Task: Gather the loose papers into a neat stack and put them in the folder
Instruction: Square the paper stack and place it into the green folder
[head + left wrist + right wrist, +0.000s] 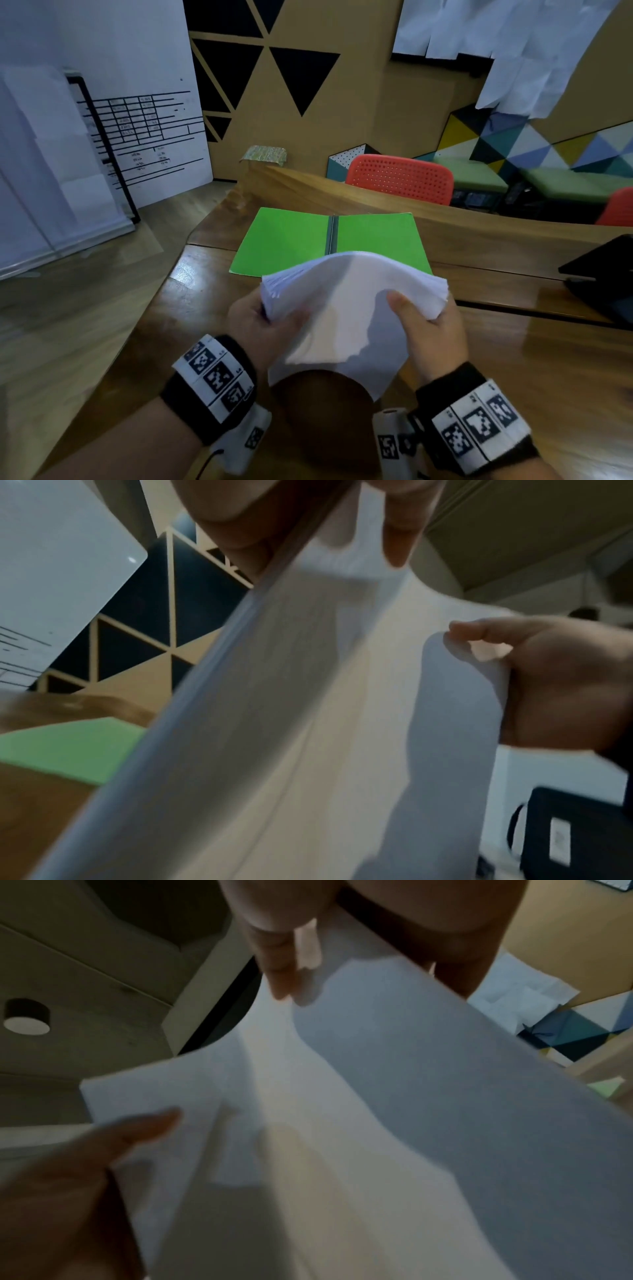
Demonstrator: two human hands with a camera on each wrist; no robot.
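Note:
A thick stack of white papers [346,308] bows upward above the wooden table, held off it by both hands. My left hand [263,322] grips its left edge, thumb on top. My right hand [428,325] grips the right edge, thumb pressed on the top sheet. A green folder [291,240] lies open flat just beyond the stack, dark spine in the middle. The left wrist view shows the papers [308,696] from below with my right hand [555,685] at their edge. In the right wrist view the papers [377,1110] fill the frame and my left hand [68,1177] holds the far side.
The wooden table [513,359] curves with a raised ledge behind the folder. A dark laptop [603,274] sits at the right edge. Orange chairs [400,178] stand beyond the ledge. A whiteboard [102,137] leans at the left, over wood floor.

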